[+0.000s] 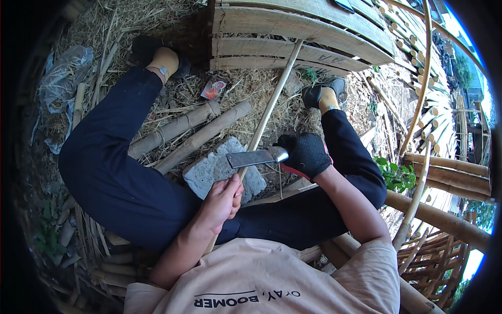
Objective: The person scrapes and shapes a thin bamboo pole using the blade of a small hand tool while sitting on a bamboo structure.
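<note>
I sit on the ground with my legs spread. My bare left hand [222, 201] grips a long thin bamboo strip [272, 102] that runs up and to the right toward a bamboo panel [293, 26]. My right hand [306, 154], in a black glove with red trim, holds a cleaver-like knife [253, 157] by its handle. The flat blade points left and lies across the strip just above my left hand. Under the blade sits a grey stone block [209, 170].
Two thick bamboo poles [183, 131] lie between my legs on straw. A clear plastic bag [63, 73] lies at the left. More bamboo poles [444, 167] and woven frames [434, 261] stand at the right. A small red wrapper [213, 89] lies near the panel.
</note>
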### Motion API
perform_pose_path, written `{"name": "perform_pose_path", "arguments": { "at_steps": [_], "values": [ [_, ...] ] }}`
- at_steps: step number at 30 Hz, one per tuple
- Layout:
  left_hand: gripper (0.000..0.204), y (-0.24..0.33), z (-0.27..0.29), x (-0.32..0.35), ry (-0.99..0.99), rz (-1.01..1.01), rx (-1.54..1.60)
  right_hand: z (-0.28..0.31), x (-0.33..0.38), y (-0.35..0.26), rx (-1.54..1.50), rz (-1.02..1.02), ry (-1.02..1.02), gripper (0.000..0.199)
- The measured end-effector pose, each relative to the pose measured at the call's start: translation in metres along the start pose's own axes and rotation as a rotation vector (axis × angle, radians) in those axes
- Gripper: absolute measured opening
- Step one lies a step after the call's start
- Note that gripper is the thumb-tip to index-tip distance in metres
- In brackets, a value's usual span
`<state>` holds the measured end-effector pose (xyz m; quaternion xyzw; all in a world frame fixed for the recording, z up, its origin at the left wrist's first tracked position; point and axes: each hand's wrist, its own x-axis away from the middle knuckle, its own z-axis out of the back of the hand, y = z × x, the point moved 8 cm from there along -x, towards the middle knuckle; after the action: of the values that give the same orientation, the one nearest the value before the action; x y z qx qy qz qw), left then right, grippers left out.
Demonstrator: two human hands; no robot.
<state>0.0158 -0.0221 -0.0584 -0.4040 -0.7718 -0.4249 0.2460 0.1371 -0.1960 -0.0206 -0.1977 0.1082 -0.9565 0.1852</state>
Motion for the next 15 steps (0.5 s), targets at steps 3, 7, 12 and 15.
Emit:
{"name": "perform_pose_path", "arguments": {
  "at_steps": [3,7,12,15],
  "values": [
    [0.041,0.000,0.001,0.004,-0.029,0.007,0.012,0.007,-0.006,0.021,-0.050,-0.059,0.124,0.024],
    [0.041,0.000,-0.002,0.004,-0.025,-0.003,0.004,0.021,-0.011,0.084,0.061,-0.221,0.172,0.025],
    [0.041,0.003,0.001,0.006,-0.006,-0.001,0.025,0.010,-0.005,0.049,-0.088,-0.321,0.052,0.030],
    [0.040,0.003,0.000,0.005,-0.013,0.021,0.053,0.000,0.001,0.017,-0.105,-0.051,0.025,0.029]
  ]
}}
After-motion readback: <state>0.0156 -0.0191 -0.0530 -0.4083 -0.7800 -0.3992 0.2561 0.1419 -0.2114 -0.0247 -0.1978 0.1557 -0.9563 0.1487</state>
